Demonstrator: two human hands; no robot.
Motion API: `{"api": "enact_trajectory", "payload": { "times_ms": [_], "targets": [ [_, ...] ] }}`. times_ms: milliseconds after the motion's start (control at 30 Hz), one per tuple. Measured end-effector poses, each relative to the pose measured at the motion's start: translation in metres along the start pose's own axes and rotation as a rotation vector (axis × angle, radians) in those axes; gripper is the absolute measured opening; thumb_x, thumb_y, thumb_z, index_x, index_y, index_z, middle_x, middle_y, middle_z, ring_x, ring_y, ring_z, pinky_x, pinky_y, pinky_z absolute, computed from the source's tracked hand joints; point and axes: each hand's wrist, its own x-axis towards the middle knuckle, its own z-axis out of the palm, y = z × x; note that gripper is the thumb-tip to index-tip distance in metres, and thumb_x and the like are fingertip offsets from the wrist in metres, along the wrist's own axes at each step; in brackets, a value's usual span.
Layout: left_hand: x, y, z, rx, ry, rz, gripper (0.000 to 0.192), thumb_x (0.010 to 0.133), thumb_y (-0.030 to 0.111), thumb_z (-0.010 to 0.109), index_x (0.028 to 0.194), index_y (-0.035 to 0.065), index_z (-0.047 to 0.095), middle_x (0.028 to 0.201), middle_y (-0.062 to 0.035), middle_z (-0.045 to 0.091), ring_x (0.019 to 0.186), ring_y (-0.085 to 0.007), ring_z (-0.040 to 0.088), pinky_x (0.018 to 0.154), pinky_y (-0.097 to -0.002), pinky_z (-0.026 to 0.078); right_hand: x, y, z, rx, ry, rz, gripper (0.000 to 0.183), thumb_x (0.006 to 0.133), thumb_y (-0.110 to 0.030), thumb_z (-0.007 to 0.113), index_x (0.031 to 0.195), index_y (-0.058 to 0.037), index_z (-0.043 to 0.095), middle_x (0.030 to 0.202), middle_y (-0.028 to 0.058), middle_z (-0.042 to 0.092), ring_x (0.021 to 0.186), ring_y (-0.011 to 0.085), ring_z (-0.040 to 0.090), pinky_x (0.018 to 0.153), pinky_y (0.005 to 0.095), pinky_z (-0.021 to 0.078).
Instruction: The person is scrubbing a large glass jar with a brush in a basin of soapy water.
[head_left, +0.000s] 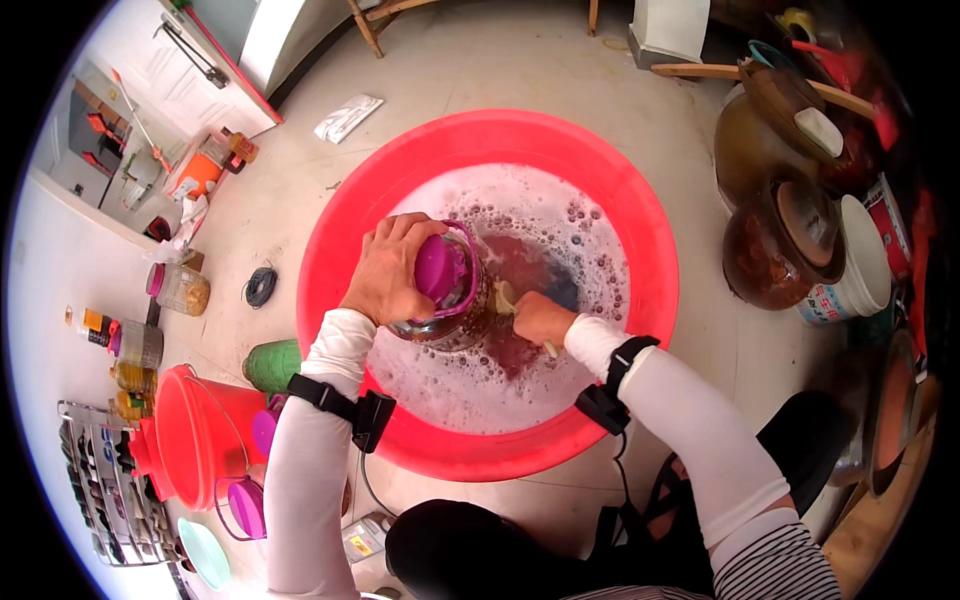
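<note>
A large red plastic basin (480, 457) of foamy water stands on the floor before me. In it is a glass jar (457, 334) with a purple lid (439, 268) and a purple carrying handle (474, 262). My left hand (394, 266) grips the jar at its lid and shoulder. My right hand (541, 320) is closed on a pale cloth (505, 297) against the jar's right side, just above the reddish-brown water. The cloth's lower end shows under the hand. The jar's lower part is hidden by its own body and the foam.
At left stand a red bucket (176, 442), a green container (274, 365), a lidded jar (184, 289) and a shoe rack (112, 487). Brown earthenware crocks (757, 255) and a white bucket (870, 255) are at right. A plastic packet (349, 118) lies beyond the basin.
</note>
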Motion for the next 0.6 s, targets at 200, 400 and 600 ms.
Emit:
{"api": "enact_trajectory", "payload": {
  "times_ms": [200,400,600],
  "targets": [
    [-0.021,-0.011,-0.011,-0.014,0.01,-0.018,0.091,0.04,0.02,0.077,0.128,0.0117,0.057,0.13,-0.011,0.055,0.126,-0.037,0.048,0.107,-0.0474,0.036,-0.058,-0.147,-0.108,0.37,0.112,0.076,0.026,0.09,-0.004,0.045,0.106,-0.0019,0.066,0.057,0.0129,0.057,0.042,0.0249,0.055,0.04,0.0375,0.0451],
    [-0.003,-0.001,-0.004,0.044,0.04,0.007,0.08,0.05,0.026,0.076,0.126,0.0111,0.06,0.13,-0.012,0.057,0.125,-0.0357,0.049,0.105,-0.0483,0.039,-0.02,-0.093,-0.077,0.168,0.168,0.136,0.031,0.086,-0.009,0.051,0.109,0.0019,0.07,0.097,0.0322,0.068,0.095,0.0453,0.068,0.081,0.0474,0.0542],
    [-0.012,0.002,-0.006,0.104,0.065,-0.01,0.078,0.056,0.03,0.079,0.128,0.0087,0.059,0.132,-0.0157,0.056,0.125,-0.0377,0.051,0.106,-0.0487,0.039,-0.003,-0.055,-0.043,-0.059,-0.071,0.255,0.03,0.08,-0.008,0.057,0.103,0.0048,0.072,0.108,0.0297,0.069,0.106,0.0437,0.067,0.09,0.0454,0.0539]
  ]
}}
